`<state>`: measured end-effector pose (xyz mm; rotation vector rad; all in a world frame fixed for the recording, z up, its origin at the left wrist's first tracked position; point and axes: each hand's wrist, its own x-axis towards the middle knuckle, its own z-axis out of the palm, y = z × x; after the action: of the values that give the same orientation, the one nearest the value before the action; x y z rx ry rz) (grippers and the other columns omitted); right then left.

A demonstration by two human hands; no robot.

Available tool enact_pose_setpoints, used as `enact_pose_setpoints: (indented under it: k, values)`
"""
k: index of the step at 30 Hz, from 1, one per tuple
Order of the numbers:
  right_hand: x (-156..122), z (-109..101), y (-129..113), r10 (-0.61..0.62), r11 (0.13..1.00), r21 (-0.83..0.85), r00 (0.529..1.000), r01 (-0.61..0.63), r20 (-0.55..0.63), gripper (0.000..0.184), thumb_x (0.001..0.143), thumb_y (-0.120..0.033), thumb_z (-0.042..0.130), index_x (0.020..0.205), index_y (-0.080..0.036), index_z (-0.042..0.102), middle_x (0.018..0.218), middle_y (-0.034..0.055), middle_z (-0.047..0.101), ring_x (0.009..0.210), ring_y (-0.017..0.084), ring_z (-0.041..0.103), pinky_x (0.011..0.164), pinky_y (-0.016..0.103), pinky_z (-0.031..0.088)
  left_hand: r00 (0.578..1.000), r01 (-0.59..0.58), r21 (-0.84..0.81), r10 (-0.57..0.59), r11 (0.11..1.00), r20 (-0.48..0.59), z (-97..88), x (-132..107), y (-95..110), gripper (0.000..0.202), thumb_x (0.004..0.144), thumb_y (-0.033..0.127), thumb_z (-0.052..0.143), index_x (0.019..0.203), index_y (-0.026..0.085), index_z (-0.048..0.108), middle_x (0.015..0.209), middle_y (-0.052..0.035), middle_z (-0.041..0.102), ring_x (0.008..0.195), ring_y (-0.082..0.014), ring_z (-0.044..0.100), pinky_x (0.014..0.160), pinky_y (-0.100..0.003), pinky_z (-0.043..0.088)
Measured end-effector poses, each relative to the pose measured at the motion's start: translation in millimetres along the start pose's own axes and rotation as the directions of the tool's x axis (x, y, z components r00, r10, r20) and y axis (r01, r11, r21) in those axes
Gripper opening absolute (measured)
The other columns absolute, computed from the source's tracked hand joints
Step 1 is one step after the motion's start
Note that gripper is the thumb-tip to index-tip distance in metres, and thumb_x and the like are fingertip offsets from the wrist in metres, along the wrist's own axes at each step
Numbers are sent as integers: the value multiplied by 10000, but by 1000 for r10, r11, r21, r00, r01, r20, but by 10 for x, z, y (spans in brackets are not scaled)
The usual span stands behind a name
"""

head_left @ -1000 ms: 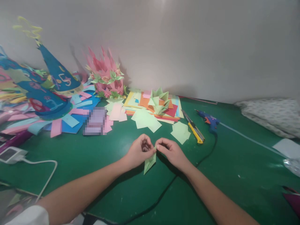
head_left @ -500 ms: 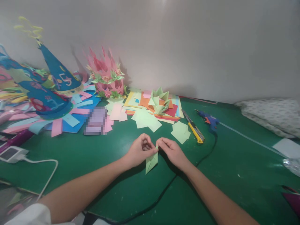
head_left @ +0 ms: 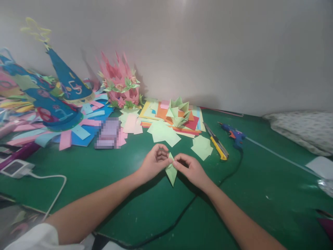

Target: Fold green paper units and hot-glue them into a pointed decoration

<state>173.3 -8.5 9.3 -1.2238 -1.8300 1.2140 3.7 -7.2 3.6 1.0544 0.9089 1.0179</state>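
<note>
Between my two hands is a small piece of folded green paper [head_left: 171, 175], its pointed lower end hanging down toward me and a tip showing above the fingers. My left hand [head_left: 156, 161] pinches its left side between thumb and finger, the other fingers curled. From the right, my right hand [head_left: 191, 168] pinches the opposite edge. Beyond my hands lie loose green paper squares [head_left: 162, 132] and a smaller stack of green squares [head_left: 202, 147]. A folded green paper flower [head_left: 179, 113] stands on a pile of coloured paper [head_left: 147, 110].
To the right lie a yellow utility knife [head_left: 220, 147] and a blue glue gun [head_left: 235, 135], whose black cord runs under my right arm. Blue paper cone hats [head_left: 69, 78] and a pink paper crown [head_left: 121, 81] stand at the left. A white device [head_left: 17, 168] with a cable lies nearby.
The green paper has been turned between my fingers, so its lower point now hangs closer to the right hand and a tip shows above. The view has shifted slightly.
</note>
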Motion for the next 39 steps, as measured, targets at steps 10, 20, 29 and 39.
enact_pose_setpoints:
  k: [10, 20, 29, 39]
  values:
    - [-8, -25, 5, -49, 998, 30, 998, 48, 44, 249, 831, -395, 541, 680, -199, 519, 671, -21, 481, 672, 137, 459, 637, 252, 366, 993, -80, 12, 78, 997, 92, 10, -24, -41, 395, 697, 344, 720, 856, 195, 391, 705, 68, 447, 560, -35, 432, 535, -172, 347]
    - [-7, 11, 0, 24, 998, 59, 999, -22, -33, 206, 812, -370, 560, 719, -199, 496, 656, -35, 460, 620, 116, 423, 592, 241, 355, 990, -95, 290, 121, 952, -73, 3, -23, 8, 231, 761, 304, 640, 943, 161, 640, 728, 2, 570, 651, -100, 500, 612, -218, 398]
    - [-9, 19, 13, 11, 991, 131, 999, -5, -45, 217, 834, -399, 532, 756, -198, 502, 654, -34, 426, 606, 112, 401, 567, 235, 347, 992, -106, 229, 119, 968, -43, 29, -46, -8, 285, 728, 242, 666, 989, 146, 605, 854, -27, 578, 712, -97, 503, 654, -215, 433]
    - [-9, -22, 39, 21, 980, 197, 1000, -19, -5, 209, 833, -368, 527, 715, -200, 483, 650, -42, 388, 616, 113, 375, 589, 240, 330, 996, -90, 111, 88, 990, 26, 44, -41, -72, 448, 705, 192, 682, 1087, 185, 448, 846, 3, 498, 762, -95, 518, 677, -218, 442]
